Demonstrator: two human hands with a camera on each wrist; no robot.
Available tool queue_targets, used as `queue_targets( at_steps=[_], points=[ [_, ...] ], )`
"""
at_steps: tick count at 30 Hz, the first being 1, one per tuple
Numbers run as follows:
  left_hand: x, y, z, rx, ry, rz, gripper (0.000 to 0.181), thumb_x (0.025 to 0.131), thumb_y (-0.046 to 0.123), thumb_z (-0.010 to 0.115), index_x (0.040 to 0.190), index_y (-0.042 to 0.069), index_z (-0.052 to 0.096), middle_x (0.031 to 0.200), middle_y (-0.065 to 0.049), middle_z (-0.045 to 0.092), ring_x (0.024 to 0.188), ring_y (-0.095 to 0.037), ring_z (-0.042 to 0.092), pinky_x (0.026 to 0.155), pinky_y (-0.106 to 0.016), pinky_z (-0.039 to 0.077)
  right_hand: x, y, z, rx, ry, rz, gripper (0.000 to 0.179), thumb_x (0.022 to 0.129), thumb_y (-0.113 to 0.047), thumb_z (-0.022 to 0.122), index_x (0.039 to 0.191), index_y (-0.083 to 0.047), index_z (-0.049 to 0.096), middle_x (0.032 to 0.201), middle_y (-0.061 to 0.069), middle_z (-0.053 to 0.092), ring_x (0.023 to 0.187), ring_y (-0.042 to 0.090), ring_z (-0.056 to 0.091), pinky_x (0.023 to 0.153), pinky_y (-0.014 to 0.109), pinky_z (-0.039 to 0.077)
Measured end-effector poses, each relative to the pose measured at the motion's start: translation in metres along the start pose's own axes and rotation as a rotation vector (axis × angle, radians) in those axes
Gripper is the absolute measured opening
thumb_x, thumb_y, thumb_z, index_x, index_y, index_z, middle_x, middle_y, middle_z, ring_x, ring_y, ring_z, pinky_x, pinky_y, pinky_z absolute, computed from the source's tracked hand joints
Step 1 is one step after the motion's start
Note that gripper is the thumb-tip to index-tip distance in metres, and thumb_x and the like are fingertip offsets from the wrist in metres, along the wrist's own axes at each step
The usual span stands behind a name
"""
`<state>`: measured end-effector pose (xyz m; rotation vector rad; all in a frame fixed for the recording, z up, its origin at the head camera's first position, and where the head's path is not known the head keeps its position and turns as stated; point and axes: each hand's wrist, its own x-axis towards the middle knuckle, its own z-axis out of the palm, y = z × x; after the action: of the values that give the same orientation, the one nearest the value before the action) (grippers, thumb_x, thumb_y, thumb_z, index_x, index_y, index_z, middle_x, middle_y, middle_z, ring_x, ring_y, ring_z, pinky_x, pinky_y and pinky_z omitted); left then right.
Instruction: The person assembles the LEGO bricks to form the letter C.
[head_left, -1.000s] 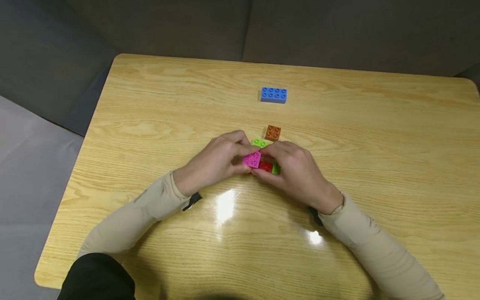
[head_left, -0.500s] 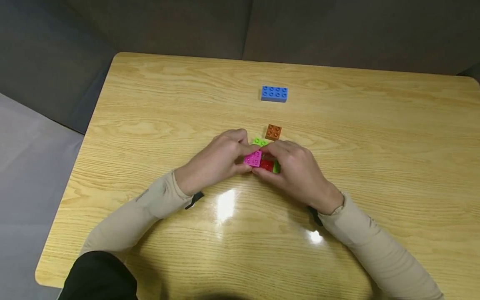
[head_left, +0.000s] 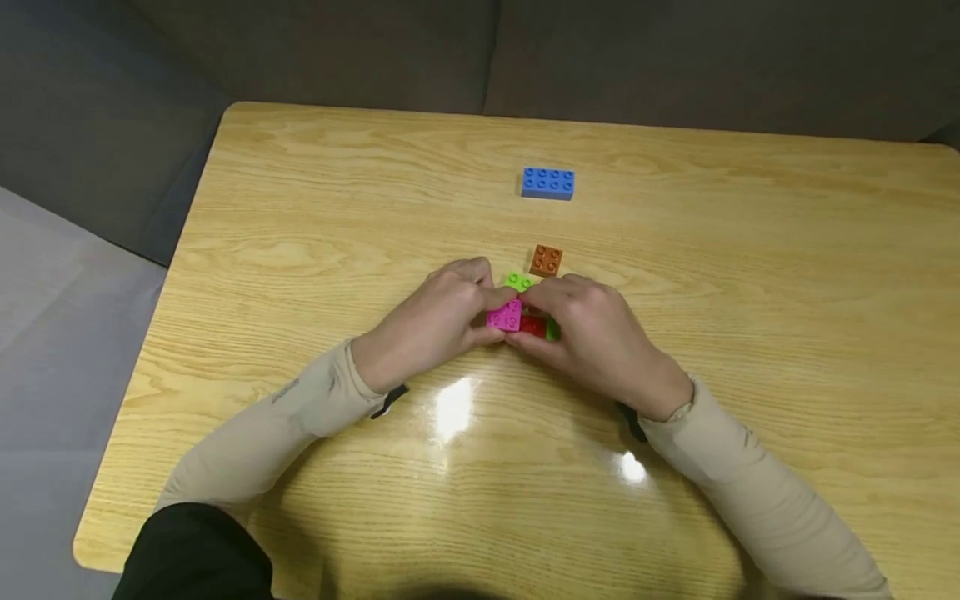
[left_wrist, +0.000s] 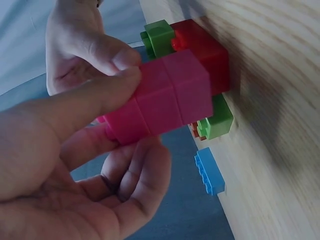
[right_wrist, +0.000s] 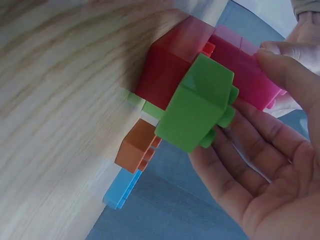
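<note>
A stack of pink bricks [head_left: 504,317] stands at the middle of the table, its studs on top in the head view. Pinched between thumb and fingers of my left hand [head_left: 438,317], it shows its joined layers in the left wrist view. My right hand [head_left: 600,329] curves in from the other side, with the thumb [right_wrist: 280,62] on the pink stack and its fingers reaching behind. Right beside the pink stack is a red brick [right_wrist: 175,60], and a green brick [right_wrist: 197,102] with studs sits by it under my right palm. A lime green brick [head_left: 519,282] lies just behind, partly covered by my hands.
Beyond the hands, an orange-brown brick [head_left: 546,260] with studs up lies on the wooden table [head_left: 337,192]. Farther back is a longer blue brick [head_left: 548,182]. Dark grey panels [head_left: 337,50] stand along the table's far edge.
My right hand has shifted very slightly away from the body. The left hand and the pink stack stay nearly still.
</note>
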<state>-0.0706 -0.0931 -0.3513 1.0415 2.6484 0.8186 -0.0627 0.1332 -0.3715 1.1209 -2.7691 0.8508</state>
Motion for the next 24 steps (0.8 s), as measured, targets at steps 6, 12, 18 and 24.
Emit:
queue_targets(
  at_steps=[6,12,18,24],
  points=[
    [0.0032,-0.0021,0.0018,-0.023,-0.006,-0.014,0.046,0.091,0.015,0.092,0.13,-0.004,0.076,0.091,-0.009,0.062,0.081,-0.018,0.05,0.074,-0.028,0.049,0.001,0.0028,0.0001,0.007,-0.018,0.0,0.031,0.094,-0.024,0.09,0.108,0.002,0.078,0.101,0.016,0.079,0.088,0.031,0.075,0.077,0.047,0.063],
    [0.0071,-0.0018,0.0,-0.016,-0.014,-0.01,0.046,0.09,0.012,0.093,0.129,-0.003,0.076,0.088,-0.01,0.061,0.08,-0.017,0.05,0.075,-0.03,0.049,0.0017,0.0043,0.0,0.01,-0.021,0.004,0.03,0.094,-0.023,0.09,0.106,0.001,0.078,0.101,0.016,0.079,0.091,0.032,0.076,0.08,0.048,0.063],
    [0.0072,0.0003,-0.0023,0.008,-0.023,-0.006,0.046,0.09,0.014,0.093,0.129,-0.002,0.077,0.088,-0.01,0.06,0.08,-0.018,0.049,0.077,-0.032,0.049,0.0022,0.0036,-0.0006,0.004,-0.03,0.004,0.031,0.094,-0.023,0.09,0.107,0.002,0.078,0.101,0.016,0.079,0.089,0.031,0.075,0.078,0.047,0.062],
    [0.0073,0.0001,-0.0004,0.005,-0.039,-0.011,0.044,0.09,0.013,0.093,0.129,-0.002,0.078,0.09,-0.01,0.062,0.08,-0.018,0.05,0.077,-0.032,0.049,0.0,0.003,0.002,-0.004,-0.028,0.013,0.031,0.094,-0.023,0.091,0.107,0.002,0.077,0.099,0.016,0.078,0.088,0.03,0.074,0.077,0.047,0.062]
  ],
)
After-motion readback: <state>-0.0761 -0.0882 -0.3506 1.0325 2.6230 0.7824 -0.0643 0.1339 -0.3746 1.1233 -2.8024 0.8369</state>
